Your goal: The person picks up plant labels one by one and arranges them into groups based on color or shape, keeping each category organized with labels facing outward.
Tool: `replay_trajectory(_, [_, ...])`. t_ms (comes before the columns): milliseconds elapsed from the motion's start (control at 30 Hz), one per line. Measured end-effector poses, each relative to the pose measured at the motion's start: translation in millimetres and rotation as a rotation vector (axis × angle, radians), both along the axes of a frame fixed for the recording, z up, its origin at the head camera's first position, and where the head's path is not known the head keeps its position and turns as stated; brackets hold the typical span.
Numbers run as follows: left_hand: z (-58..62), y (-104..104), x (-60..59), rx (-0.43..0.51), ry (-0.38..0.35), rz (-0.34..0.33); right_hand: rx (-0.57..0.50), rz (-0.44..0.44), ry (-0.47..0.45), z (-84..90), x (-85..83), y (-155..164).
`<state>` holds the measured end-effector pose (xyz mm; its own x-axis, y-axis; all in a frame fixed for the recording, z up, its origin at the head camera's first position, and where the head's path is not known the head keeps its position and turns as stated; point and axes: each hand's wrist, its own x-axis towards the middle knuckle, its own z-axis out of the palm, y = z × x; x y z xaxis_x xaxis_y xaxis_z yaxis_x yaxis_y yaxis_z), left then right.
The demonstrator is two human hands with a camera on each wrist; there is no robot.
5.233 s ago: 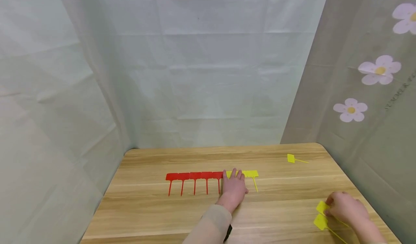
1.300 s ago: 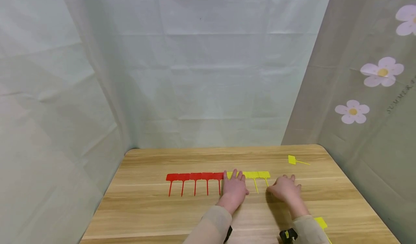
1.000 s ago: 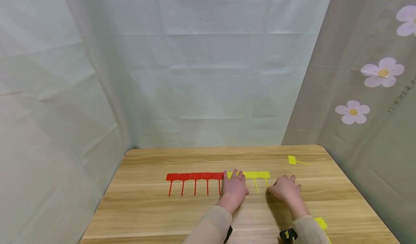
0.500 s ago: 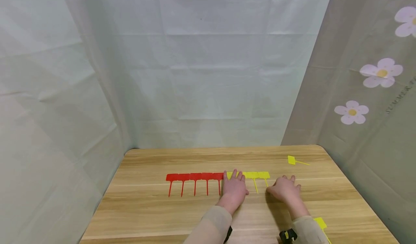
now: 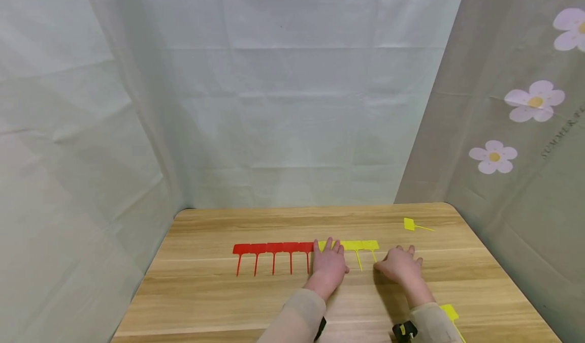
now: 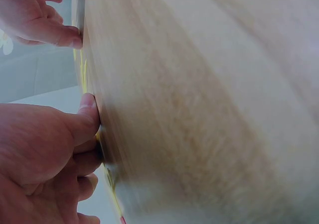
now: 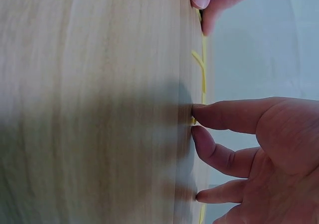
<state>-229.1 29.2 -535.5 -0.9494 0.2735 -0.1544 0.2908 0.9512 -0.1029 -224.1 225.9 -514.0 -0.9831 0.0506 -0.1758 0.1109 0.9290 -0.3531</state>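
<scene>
Both hands are lying on the wooden table [image 5: 219, 302], at the right end of a row of flat plastic tags. The left hand [image 5: 330, 266] is resting palm down with its fingers straight and spread, the fingertips covering the first of the yellow tags [image 5: 361, 245] where the yellow run is meeting the red tags [image 5: 273, 248]. It is pressing flat and is grasping nothing. The left wrist view is showing its thumb [image 6: 85, 115] bearing against the table surface, with yellow strips visible just past it.

The right hand [image 5: 401, 264] is lying just right of the yellow tags, fingers extended forward and lightly bent, tips on the table. Its thumb side is sitting beside the stem of the last yellow tag in the row. The right wrist view is showing its fingertips [image 7: 202, 115] pressing down at a thin yellow stem; whether they are pinching it cannot be determined, and no curled grip is visible.

The red tags are forming a straight line to the left of the left hand, heads touching edge to edge, stems pointing toward the person.

A single yellow tag [image 5: 409, 224] is lying well apart, toward the far right of the table. Another loose yellow tag [image 5: 450, 312] is lying near the right sleeve [image 5: 431, 322], partly hidden by it.
</scene>
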Motion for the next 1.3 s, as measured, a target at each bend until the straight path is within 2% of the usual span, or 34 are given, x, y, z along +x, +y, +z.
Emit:
replay_trajectory(600, [1.0, -0.4, 0.2, -0.003, 0.009, -0.005, 0.015, 0.005, 0.002, 5.1, 3.5, -1.8])
replay_trajectory(1300, [0.5, 0.0, 1.1, 0.006, 0.011, 0.003, 0.007, -0.014, -0.008, 1.7, 2.3, -3.9])
